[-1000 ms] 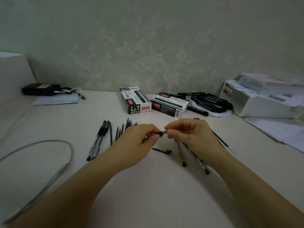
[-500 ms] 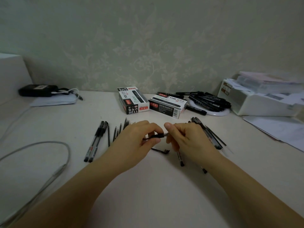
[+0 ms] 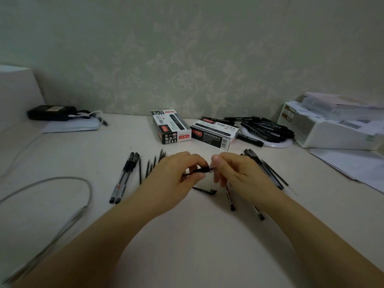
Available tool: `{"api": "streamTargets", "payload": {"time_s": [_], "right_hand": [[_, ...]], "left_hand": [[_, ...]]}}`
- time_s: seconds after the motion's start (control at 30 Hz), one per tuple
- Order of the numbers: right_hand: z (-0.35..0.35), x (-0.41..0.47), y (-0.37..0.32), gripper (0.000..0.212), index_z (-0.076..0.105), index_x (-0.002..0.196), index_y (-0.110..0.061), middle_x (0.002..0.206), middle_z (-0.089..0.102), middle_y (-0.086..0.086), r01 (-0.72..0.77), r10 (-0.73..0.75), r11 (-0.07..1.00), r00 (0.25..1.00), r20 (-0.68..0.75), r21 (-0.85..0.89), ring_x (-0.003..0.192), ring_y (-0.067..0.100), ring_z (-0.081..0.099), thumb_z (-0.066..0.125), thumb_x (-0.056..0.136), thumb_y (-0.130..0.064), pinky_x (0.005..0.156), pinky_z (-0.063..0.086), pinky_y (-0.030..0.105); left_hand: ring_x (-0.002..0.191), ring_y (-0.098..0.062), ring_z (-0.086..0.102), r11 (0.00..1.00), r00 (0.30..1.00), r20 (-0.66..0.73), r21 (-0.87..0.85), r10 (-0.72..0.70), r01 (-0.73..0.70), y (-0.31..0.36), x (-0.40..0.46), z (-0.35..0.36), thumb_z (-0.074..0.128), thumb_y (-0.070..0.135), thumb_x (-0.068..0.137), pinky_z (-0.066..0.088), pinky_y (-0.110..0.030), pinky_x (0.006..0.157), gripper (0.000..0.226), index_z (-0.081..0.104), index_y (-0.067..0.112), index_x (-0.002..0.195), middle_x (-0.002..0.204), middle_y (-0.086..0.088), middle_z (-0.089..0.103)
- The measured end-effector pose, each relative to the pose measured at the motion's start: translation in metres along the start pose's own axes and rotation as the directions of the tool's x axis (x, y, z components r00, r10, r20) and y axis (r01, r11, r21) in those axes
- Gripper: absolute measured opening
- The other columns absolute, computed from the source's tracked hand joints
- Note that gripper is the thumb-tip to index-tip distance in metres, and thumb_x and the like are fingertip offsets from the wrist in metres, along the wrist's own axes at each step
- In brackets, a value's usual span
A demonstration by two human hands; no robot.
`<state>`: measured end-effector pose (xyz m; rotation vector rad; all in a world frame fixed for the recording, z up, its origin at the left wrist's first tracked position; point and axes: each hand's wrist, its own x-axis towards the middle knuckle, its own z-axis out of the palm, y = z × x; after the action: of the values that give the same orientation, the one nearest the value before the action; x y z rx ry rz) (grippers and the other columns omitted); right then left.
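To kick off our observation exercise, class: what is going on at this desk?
A person is working on a small black pen part held over the white table. The left hand grips it and the right hand pinches its tip end. Two whole pens and loose refills lie to the left, more pens to the right, and two marker boxes lie behind.
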<state>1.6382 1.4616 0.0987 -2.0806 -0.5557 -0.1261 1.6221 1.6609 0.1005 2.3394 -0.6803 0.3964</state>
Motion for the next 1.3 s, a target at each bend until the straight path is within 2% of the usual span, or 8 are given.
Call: {"api": "streamTargets", "payload": {"time_s": [0.1,0.23,0.37,0.53,0.7,0.83,0.97,1.3], "right_hand": [[-0.002,0.002,0.000,0.004,0.064,0.090,-0.033,0.085,0.068,-0.006,0.012,-0.013,0.999,1.000,0.017,0.053,0.074,0.018,0.065,0.064,0.092,-0.036,0.070,0.058,0.029],[-0.002,0.000,-0.001,0.013,0.065,0.084,-0.026,0.068,0.063,-0.006,0.032,-0.032,0.998,0.999,0.000,0.051,0.064,0.006,0.059,0.060,0.095,-0.029,0.064,0.051,0.021],[-0.003,-0.001,-0.006,0.031,0.068,0.087,-0.026,0.073,0.067,-0.003,0.039,-0.039,0.999,0.999,-0.027,0.020,0.065,0.015,0.060,0.061,0.081,-0.055,0.062,0.052,0.025],[-0.004,-0.002,-0.005,0.019,0.065,0.083,-0.022,0.065,0.059,-0.008,0.066,-0.067,0.998,0.998,0.022,0.017,0.061,0.003,0.053,0.060,0.095,-0.036,0.060,0.045,0.017],[-0.005,-0.003,-0.004,0.015,0.063,0.087,-0.027,0.073,0.063,-0.005,0.041,-0.045,0.998,0.994,0.095,0.050,0.069,0.009,0.059,0.056,0.098,-0.034,0.068,0.053,0.026],[-0.005,-0.004,-0.005,0.014,0.063,0.087,-0.028,0.070,0.060,-0.005,0.082,-0.078,0.995,0.995,0.065,-0.058,0.065,0.008,0.054,0.056,0.098,-0.034,0.063,0.048,0.024],[-0.003,-0.004,-0.006,0.017,0.065,0.086,-0.025,0.068,0.058,-0.003,0.090,-0.086,0.994,0.994,0.064,-0.055,0.062,0.007,0.050,0.057,0.097,-0.033,0.060,0.043,0.018],[0.000,-0.001,-0.010,0.024,0.066,0.076,-0.025,0.062,0.055,-0.014,-0.040,0.024,0.978,0.997,0.080,0.205,0.059,0.003,0.048,0.057,0.099,-0.023,0.058,0.041,0.014]], "left_hand": [[0.086,-0.001,0.056,1.000,1.000,-0.013,-0.017,-0.020,0.020,-0.001,0.000,-0.001,0.061,0.030,0.092,0.045,-0.012,0.074,0.015,0.065,0.035,0.105,0.092,0.014,0.062],[0.083,0.001,0.055,1.000,1.000,0.027,-0.019,0.016,-0.015,0.002,-0.002,0.001,0.062,0.030,0.091,0.039,-0.006,0.070,0.014,0.064,0.036,0.104,0.090,0.013,0.062],[0.086,0.004,0.054,0.996,1.000,-0.009,-0.079,-0.028,0.027,0.001,-0.001,0.002,0.061,0.030,0.091,0.039,-0.004,0.071,0.015,0.066,0.033,0.106,0.091,0.016,0.062],[0.090,0.008,0.054,0.998,1.000,-0.013,-0.055,-0.023,0.022,-0.002,0.000,-0.001,0.058,0.034,0.093,0.035,0.000,0.074,0.021,0.067,0.035,0.112,0.089,0.020,0.062],[0.086,0.003,0.055,1.000,1.000,-0.008,-0.015,-0.005,0.005,-0.003,0.000,-0.002,0.057,0.038,0.092,0.036,-0.003,0.072,0.020,0.067,0.039,0.110,0.083,0.020,0.060],[0.081,0.000,0.056,1.000,1.000,0.021,-0.014,0.006,-0.006,-0.001,0.000,-0.001,0.050,0.037,0.097,0.037,-0.008,0.067,0.020,0.069,0.037,0.103,0.081,0.016,0.062],[0.082,0.000,0.057,0.999,1.000,-0.024,-0.036,0.003,-0.004,0.000,0.002,-0.005,0.063,0.033,0.090,0.040,-0.009,0.071,0.015,0.071,0.039,0.101,0.085,0.015,0.063],[0.079,-0.007,0.060,0.987,0.962,-0.223,0.055,0.159,-0.150,0.007,0.000,-0.008,0.076,0.022,0.081,0.052,-0.031,0.069,0.016,0.077,0.023,0.097,0.084,0.012,0.063]]}}
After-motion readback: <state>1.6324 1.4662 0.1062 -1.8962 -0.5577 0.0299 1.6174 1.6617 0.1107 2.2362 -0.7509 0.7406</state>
